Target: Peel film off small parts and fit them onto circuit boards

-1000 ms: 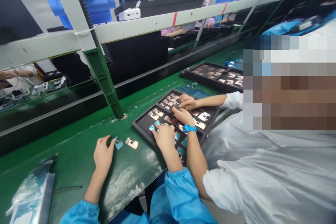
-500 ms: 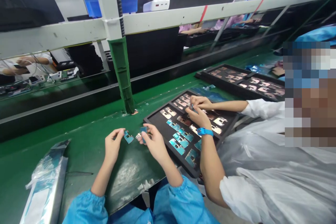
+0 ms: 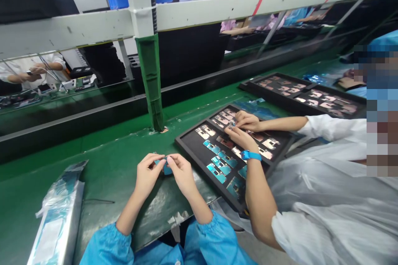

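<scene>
The green counter (image 3: 115, 178) bears a black compartmented tray (image 3: 199, 148) at its near edge, a second tray (image 3: 267, 100) near its far edge, and a plastic-wrapped package (image 3: 57, 219) farther left.

"What does the table top (image 3: 118, 145) look like?"
"Green, smooth and shiny, with bright light bouncing off it."
"And the tray (image 3: 196, 145)?"
"Dull black. The blue boards (image 3: 217, 173) in it are glossy, and the pinkish boards (image 3: 205, 131) shine like metal."
"What about the long packet (image 3: 64, 198)?"
"Crinkly, see-through plastic, really shiny, with a paper-looking white label (image 3: 48, 236)."
"And the sleeves (image 3: 107, 245)?"
"Thin blue cloth, all wrinkly, not very shiny."
</scene>
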Demonstrator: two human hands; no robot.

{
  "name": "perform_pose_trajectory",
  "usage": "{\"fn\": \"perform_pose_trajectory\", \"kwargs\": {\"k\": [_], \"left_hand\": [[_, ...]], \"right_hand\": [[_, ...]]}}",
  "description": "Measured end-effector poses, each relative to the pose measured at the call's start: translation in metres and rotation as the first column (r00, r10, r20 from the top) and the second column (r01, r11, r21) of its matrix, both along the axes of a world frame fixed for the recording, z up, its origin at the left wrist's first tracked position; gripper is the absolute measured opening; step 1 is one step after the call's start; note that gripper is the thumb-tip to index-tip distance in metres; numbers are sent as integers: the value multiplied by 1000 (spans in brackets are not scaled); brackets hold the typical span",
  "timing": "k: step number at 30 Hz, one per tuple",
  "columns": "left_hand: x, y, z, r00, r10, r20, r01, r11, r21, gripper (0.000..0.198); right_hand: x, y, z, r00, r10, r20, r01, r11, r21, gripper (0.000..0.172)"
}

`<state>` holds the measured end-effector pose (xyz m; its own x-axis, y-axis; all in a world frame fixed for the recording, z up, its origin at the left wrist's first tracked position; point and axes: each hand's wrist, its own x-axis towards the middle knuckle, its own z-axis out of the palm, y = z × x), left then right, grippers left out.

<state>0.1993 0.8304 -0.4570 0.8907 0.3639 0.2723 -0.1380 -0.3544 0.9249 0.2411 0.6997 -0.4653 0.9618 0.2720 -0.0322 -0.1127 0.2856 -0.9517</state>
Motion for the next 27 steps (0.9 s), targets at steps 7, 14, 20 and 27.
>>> {"fn": "perform_pose_trajectory", "kwargs": {"k": [7,14,20,27], "left_hand": [[-3,-9,1,999,31,43,-35,994,101,17],[-6,-11,1,988,133,79,-143,980,140,16],[-8,-14,3,981,143,128,-161,977,142,13],[-12,-22,7,970,147,193,-178,971,160,11]], "right_hand": [[-1,1,0,997,-54,-53,55,998,20,35],[-2,-5,3,968,160,-193,-115,967,226,46],[-7,-11,9,944,207,-257,-115,936,332,42],[-11,-15,12,941,183,-284,-76,934,350,38]]}}
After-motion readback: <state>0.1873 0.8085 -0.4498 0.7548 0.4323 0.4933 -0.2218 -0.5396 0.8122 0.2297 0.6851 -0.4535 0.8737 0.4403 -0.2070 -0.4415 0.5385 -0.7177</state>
